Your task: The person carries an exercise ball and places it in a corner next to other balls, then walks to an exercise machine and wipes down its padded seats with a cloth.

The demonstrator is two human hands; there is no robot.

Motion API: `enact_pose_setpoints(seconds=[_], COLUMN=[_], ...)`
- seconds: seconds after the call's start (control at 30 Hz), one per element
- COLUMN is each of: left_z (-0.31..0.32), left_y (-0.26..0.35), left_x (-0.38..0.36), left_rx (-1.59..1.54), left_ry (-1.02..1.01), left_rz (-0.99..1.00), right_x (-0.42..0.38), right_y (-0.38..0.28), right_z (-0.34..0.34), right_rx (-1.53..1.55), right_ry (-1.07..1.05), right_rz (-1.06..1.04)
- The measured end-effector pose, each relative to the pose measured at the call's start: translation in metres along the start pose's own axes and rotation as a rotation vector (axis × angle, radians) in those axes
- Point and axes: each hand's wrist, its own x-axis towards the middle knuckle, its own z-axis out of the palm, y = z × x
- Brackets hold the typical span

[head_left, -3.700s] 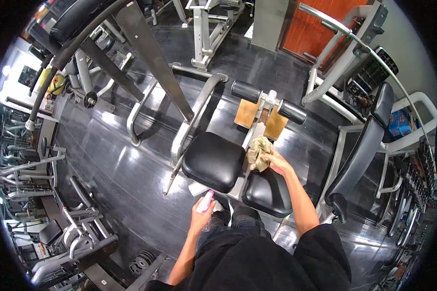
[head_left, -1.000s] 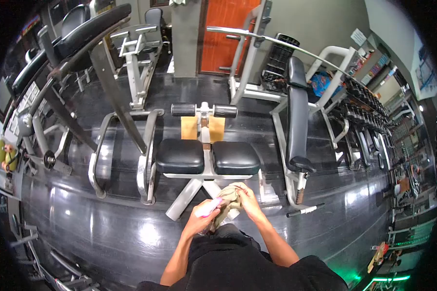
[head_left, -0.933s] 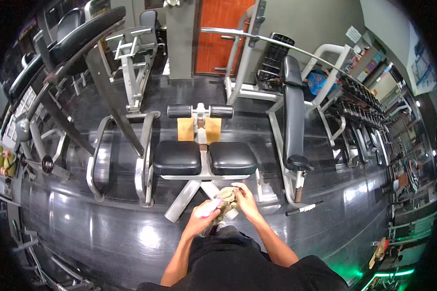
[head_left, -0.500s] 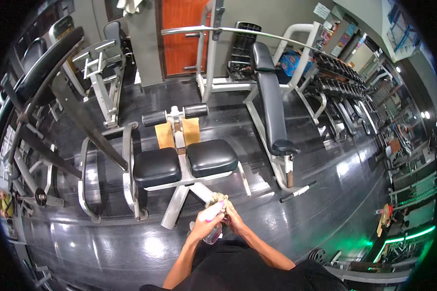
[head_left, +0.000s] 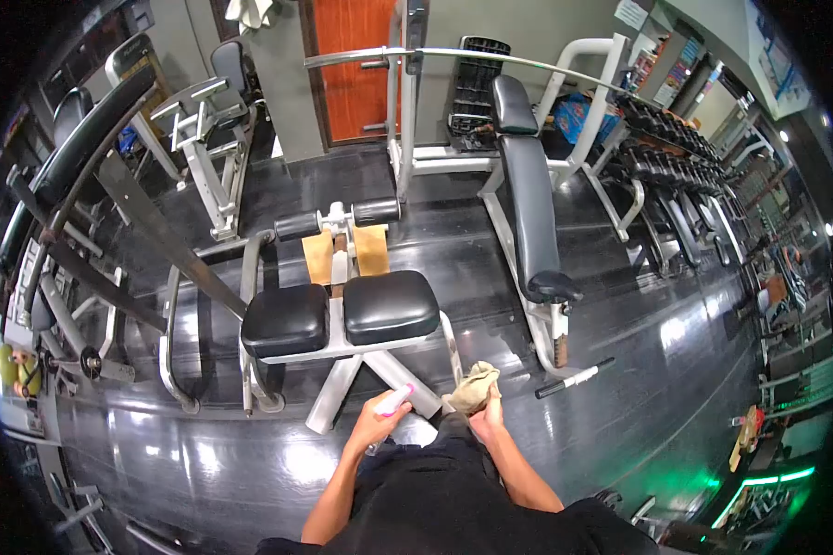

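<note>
My left hand (head_left: 370, 427) is closed around a spray bottle (head_left: 395, 401) with a white and pink top; the bottle's body is mostly hidden. In my right hand (head_left: 491, 421) is a crumpled beige cloth (head_left: 473, 388), gripped and held out in front of my body. Just beyond both hands stands a grey-framed bench with two black seat pads (head_left: 391, 307). Neither hand touches the pads.
Roller pads (head_left: 298, 226) sit at the bench's far end. An incline bench (head_left: 528, 203) stands right of it, under a barbell (head_left: 491, 58) on a rack. Weight machine bars (head_left: 167, 240) rise at left. A dumbbell rack (head_left: 666, 166) stands at right.
My hands have moved apart. The cloth has gone to the right, away from the spray bottle it was close to, and the bottle has shifted slightly left.
</note>
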Motion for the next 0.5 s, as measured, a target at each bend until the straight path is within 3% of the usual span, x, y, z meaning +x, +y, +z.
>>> enact_pose_setpoints(seconds=[0.1, 0.17, 0.27, 0.5], left_z=[0.026, 0.047, 0.074, 0.125], left_y=[-0.017, -0.040, -0.052, -0.051], left_x=[0.017, 0.031, 0.040, 0.056], left_rx=[0.029, 0.132, 0.253, 0.348], left_ry=[0.072, 0.144, 0.077, 0.120], left_rz=[-0.049, 0.042, -0.025, -0.134], right_x=[0.029, 0.042, 0.064, 0.108], right_y=[-0.032, -0.053, -0.081, -0.123], right_z=[-0.031, -0.041, -0.054, -0.075], right_rx=[-0.016, -0.039, -0.061, -0.145], right_ry=[-0.055, -0.103, 0.006, -0.011], right_rz=[-0.009, -0.018, -0.068, -0.034])
